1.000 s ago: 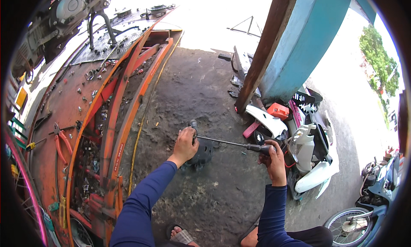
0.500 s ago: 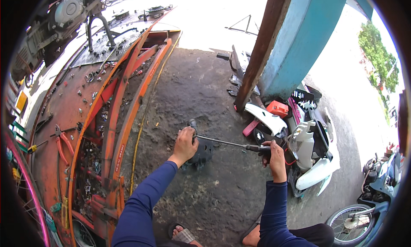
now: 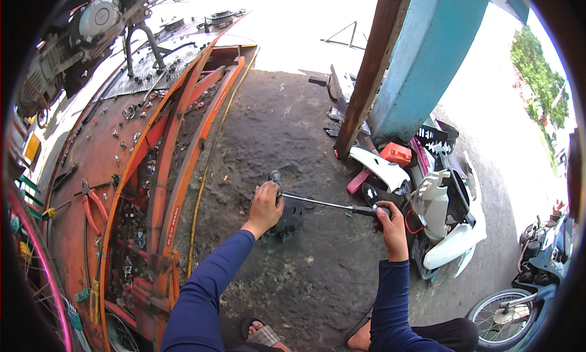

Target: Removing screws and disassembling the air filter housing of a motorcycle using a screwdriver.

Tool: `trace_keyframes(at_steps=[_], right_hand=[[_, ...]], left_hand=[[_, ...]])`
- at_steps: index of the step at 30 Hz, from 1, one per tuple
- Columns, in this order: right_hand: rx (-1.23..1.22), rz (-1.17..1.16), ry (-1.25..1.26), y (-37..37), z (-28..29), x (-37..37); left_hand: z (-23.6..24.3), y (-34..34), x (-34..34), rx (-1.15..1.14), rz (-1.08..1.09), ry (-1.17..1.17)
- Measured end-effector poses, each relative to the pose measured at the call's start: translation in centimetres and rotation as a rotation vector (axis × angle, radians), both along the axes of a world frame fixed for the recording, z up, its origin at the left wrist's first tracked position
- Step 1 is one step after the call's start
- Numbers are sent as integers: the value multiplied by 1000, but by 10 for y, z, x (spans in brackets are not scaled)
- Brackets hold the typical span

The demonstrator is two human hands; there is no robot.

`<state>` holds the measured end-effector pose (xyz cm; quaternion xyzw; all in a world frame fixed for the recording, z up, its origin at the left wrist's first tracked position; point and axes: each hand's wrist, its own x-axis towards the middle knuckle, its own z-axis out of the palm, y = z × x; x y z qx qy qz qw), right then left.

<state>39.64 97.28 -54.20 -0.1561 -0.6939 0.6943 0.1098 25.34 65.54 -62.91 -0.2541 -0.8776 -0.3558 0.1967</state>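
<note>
A dark part point(image 3: 293, 216) with a curved black pipe-like end rests on the ground in front of me. My left hand point(image 3: 265, 205) is closed round that upper end and holds it. A screwdriver point(image 3: 323, 203) with a long metal shaft and black handle runs nearly level from the part toward the right. Its handle sits in my right hand point(image 3: 390, 228), fingers wrapped round it. The shaft's tip meets the part beside my left fingers, and the exact contact is hidden by them.
To the left stands an orange motorcycle lift point(image 3: 183, 187) strewn with bolts, with red-handled pliers point(image 3: 93, 205) on it. White fairing pieces point(image 3: 452, 236) and a red box point(image 3: 395, 153) lie by the blue pillar point(image 3: 421, 65). A motorcycle wheel point(image 3: 503, 318) shows at lower right.
My right hand has shifted its grip slightly on the screwdriver handle, with the thumb now along its top. My left hand and the part have stayed nearly in place.
</note>
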Motion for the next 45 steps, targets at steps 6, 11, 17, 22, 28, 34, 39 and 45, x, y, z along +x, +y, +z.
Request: trace_keyframes(at_steps=[6,11,17,22,28,34,39,45], right_hand=[[-164,-55,143,-18,4,-3],[-700,-475,692,-12,20,-16],[64,-93,195,-45,40,-31],[738,241,93,-120,-9,-98],[810,353,49,-150,-40,-128],[749,391,-76,-153,-30,-134],[686,199,-35,-121,-35,-127],[915,100,-322,-52,-84,-88]], left_hand=[[1,0,1,-19,10,-59],[4,8,2,-36,19,-7],[19,14,-4,59,33,-39],[22,18,-6,149,22,-196],[8,12,-10,171,-42,-162],[12,3,-9,131,-136,-196],[6,-4,-4,148,-75,-237],[5,-8,-14,31,6,-93]])
